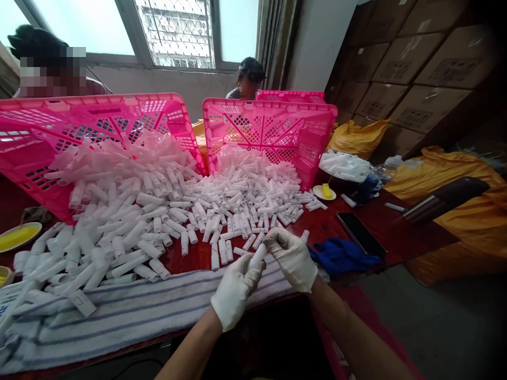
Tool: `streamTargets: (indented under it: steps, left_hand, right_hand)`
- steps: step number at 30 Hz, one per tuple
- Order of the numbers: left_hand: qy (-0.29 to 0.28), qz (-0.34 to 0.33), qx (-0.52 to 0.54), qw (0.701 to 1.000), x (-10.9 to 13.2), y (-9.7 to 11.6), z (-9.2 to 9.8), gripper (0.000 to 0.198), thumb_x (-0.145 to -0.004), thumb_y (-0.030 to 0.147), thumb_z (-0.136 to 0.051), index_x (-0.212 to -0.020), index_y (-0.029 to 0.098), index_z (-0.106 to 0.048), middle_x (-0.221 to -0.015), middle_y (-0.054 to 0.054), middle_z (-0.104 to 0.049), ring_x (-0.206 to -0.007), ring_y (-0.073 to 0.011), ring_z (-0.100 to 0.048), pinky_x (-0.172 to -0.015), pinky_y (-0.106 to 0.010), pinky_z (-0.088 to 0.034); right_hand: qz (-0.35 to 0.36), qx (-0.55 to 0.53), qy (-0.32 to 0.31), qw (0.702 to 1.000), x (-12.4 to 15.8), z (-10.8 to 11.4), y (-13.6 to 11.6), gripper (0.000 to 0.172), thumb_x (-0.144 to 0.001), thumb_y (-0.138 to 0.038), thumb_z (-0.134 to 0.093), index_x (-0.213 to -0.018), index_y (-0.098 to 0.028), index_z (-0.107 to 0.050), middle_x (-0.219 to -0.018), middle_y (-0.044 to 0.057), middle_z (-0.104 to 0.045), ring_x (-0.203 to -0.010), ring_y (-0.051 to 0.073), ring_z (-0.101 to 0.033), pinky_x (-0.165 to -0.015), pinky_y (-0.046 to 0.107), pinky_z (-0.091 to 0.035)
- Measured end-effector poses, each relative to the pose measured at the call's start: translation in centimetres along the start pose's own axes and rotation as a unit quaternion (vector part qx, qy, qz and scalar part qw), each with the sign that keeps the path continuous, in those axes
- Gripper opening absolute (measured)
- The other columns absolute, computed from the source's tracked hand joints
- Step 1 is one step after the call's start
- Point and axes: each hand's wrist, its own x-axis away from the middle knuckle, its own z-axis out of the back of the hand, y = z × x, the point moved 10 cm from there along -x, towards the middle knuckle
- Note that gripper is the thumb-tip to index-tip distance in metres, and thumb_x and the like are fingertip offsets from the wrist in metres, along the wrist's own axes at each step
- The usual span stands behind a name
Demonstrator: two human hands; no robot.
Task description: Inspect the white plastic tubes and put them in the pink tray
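Both my hands wear white gloves. My left hand [236, 289] is closed around a small white tube [259, 253], held up over the striped towel [130, 311]. My right hand [292, 257] pinches the same tube's upper end with its fingertips. Just beyond my hands a big heap of white tubes [222, 203] spreads over the dark red table [328, 221]. The heap spills from two tipped pink plastic crates, one at the left [59, 126] and one in the middle [273, 129].
A blue cloth [340, 255] and a black phone [360, 234] lie right of my hands. A small dish with a yellow piece [325, 192], a yellow plate [18, 236], yellow bags [471, 211] and stacked cardboard boxes [415, 58] surround the table. Two people sit behind the crates.
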Motion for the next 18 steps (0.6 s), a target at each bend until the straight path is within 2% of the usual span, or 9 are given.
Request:
streamTargets:
  steps: [3, 5, 8, 10, 12, 13, 15, 16, 18]
  left_hand:
    - [-0.130, 0.064, 0.148, 0.978, 0.6, -0.4, -2.4, 0.031, -0.084, 0.048, -0.049, -0.079, 0.017, -0.043, -0.058, 0.008, -0.023, -0.044, -0.0038, -0.012, -0.040, -0.017, -0.013]
    - [-0.150, 0.065, 0.149, 0.975, 0.7, -0.4, -3.2, 0.031, -0.085, 0.048, -0.048, -0.081, 0.017, -0.043, -0.057, 0.008, -0.022, -0.044, -0.0039, -0.012, -0.040, -0.017, -0.012]
    - [-0.125, 0.030, -0.001, 0.992, 0.4, -0.8, -3.7, 0.035, -0.085, 0.052, -0.045, -0.087, 0.017, -0.049, -0.059, 0.005, -0.036, -0.046, -0.0060, -0.029, -0.043, -0.018, -0.023]
    - [-0.085, -0.002, -0.181, 0.980, 0.3, -1.1, -3.0, 0.040, -0.083, 0.054, -0.046, -0.093, 0.017, -0.056, -0.068, -0.001, -0.051, -0.058, -0.0114, -0.046, -0.054, -0.023, -0.037]
    - [0.022, -0.015, -0.352, 0.936, 0.2, -0.9, 0.3, 0.040, -0.082, 0.052, -0.049, -0.102, 0.019, -0.060, -0.084, -0.005, -0.061, -0.074, -0.0179, -0.056, -0.068, -0.028, -0.043]
    - [0.101, -0.014, -0.423, 0.901, 0.4, -0.4, 2.8, 0.040, -0.082, 0.050, -0.050, -0.107, 0.020, -0.059, -0.092, -0.007, -0.062, -0.082, -0.0208, -0.058, -0.074, -0.030, -0.044]
    - [0.264, 0.008, -0.526, 0.808, 1.3, 1.2, 8.3, 0.043, -0.084, 0.045, -0.047, -0.115, 0.017, -0.055, -0.105, -0.012, -0.061, -0.092, -0.0251, -0.058, -0.080, -0.034, -0.044]
    - [0.322, 0.031, -0.569, 0.756, 1.7, 1.8, 10.6, 0.047, -0.082, 0.045, -0.048, -0.117, 0.013, -0.053, -0.111, -0.016, -0.058, -0.098, -0.0283, -0.057, -0.083, -0.037, -0.043]
    - [0.349, 0.102, -0.599, 0.713, 1.4, 1.7, 13.8, 0.055, -0.077, 0.049, -0.053, -0.116, 0.011, -0.053, -0.112, -0.020, -0.057, -0.100, -0.0329, -0.056, -0.083, -0.040, -0.043]
  right_hand:
    - [0.032, -0.006, -0.043, 0.999, 0.5, -0.4, -0.9, 0.027, -0.086, -0.037, -0.051, -0.069, -0.017, -0.056, -0.069, 0.000, -0.053, -0.065, 0.011, -0.050, -0.061, 0.022, -0.042]
    - [0.039, 0.002, -0.067, 0.997, 1.2, -0.7, -0.8, 0.025, -0.087, -0.038, -0.050, -0.079, -0.017, -0.059, -0.085, 0.004, -0.058, -0.078, 0.013, -0.054, -0.071, 0.024, -0.045]
    - [-0.013, 0.012, -0.051, 0.999, 3.1, 1.1, 1.4, 0.027, -0.083, -0.043, -0.055, -0.090, -0.018, -0.058, -0.106, 0.009, -0.058, -0.091, 0.018, -0.057, -0.076, 0.028, -0.047]
    - [-0.091, 0.045, 0.025, 0.995, 5.2, 5.4, 3.8, 0.029, -0.080, -0.047, -0.056, -0.089, -0.019, -0.055, -0.098, 0.008, -0.062, -0.085, 0.019, -0.060, -0.073, 0.029, -0.048]
    - [-0.178, 0.147, 0.115, 0.966, 7.9, 11.8, 5.8, 0.029, -0.079, -0.048, -0.054, -0.090, -0.021, -0.054, -0.086, 0.006, -0.064, -0.079, 0.021, -0.062, -0.073, 0.032, -0.048]
    - [-0.221, 0.223, 0.157, 0.936, 9.4, 15.2, 6.4, 0.027, -0.076, -0.046, -0.056, -0.090, -0.023, -0.054, -0.080, 0.005, -0.065, -0.074, 0.022, -0.063, -0.070, 0.034, -0.048]
    - [-0.339, 0.375, 0.138, 0.852, 11.6, 19.9, 8.0, 0.025, -0.070, -0.042, -0.060, -0.086, -0.023, -0.058, -0.073, 0.008, -0.066, -0.066, 0.027, -0.063, -0.062, 0.038, -0.047]
    - [-0.352, 0.429, 0.130, 0.822, 11.8, 21.3, 8.1, 0.025, -0.070, -0.042, -0.060, -0.085, -0.023, -0.060, -0.076, 0.011, -0.066, -0.067, 0.028, -0.063, -0.061, 0.039, -0.047]
    - [-0.280, 0.490, 0.118, 0.817, 9.7, 21.4, 7.4, 0.026, -0.075, -0.039, -0.053, -0.089, -0.021, -0.063, -0.093, 0.013, -0.066, -0.082, 0.029, -0.063, -0.071, 0.038, -0.048]
